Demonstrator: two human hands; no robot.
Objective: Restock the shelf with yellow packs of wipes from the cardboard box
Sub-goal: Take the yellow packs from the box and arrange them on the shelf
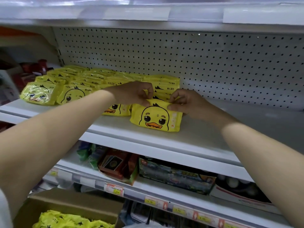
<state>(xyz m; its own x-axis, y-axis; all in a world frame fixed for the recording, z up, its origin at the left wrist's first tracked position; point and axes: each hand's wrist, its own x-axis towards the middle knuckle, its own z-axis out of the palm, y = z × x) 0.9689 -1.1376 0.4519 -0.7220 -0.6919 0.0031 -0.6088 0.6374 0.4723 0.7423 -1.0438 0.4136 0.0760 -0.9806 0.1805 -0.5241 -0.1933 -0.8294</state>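
Note:
A yellow pack of wipes (156, 118) with a duck face stands on the white shelf (205, 134), leaning back against a row of the same packs. My left hand (131, 93) pinches its top edge on the left and my right hand (187, 101) pinches the top edge on the right. Several rows of yellow packs (72, 84) fill the shelf to the left. At the bottom left, the open cardboard box (74, 206) holds more yellow packs (69, 220).
A perforated white back panel (213, 63) closes the shelf behind. To the right of the packs the shelf surface is bare. The shelf below carries toy boxes (176, 175) and card packs (115, 165), with price tags (115, 190) along its edge. Red items (37, 66) stand at far left.

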